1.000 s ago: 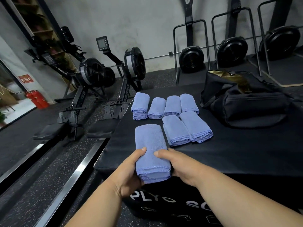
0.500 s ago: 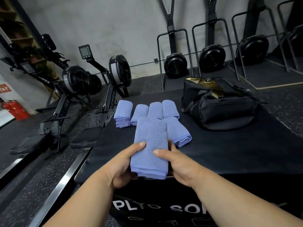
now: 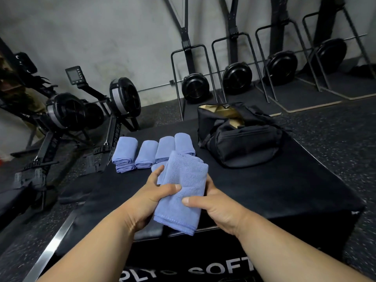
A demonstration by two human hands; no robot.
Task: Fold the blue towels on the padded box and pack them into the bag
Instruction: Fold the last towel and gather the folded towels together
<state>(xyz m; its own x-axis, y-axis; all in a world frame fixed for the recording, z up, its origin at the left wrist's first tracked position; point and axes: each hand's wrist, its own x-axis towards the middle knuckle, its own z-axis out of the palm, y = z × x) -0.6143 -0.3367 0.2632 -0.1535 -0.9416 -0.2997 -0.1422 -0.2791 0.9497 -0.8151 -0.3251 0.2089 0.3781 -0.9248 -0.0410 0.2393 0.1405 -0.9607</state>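
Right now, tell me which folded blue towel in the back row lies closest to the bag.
The rightmost towel in the row: it sits nearest the black bag, while the other three lie further left. It is partly hidden behind the held towel.

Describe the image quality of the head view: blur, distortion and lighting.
Head view: dim, even indoor light, no glare; wide-angle distortion bows the upright black machine frames and the black padded box; motion blur smears the speckled floor at right and the edges; the folded blue terry towel held by the left hand and right hand is fairly sharp.
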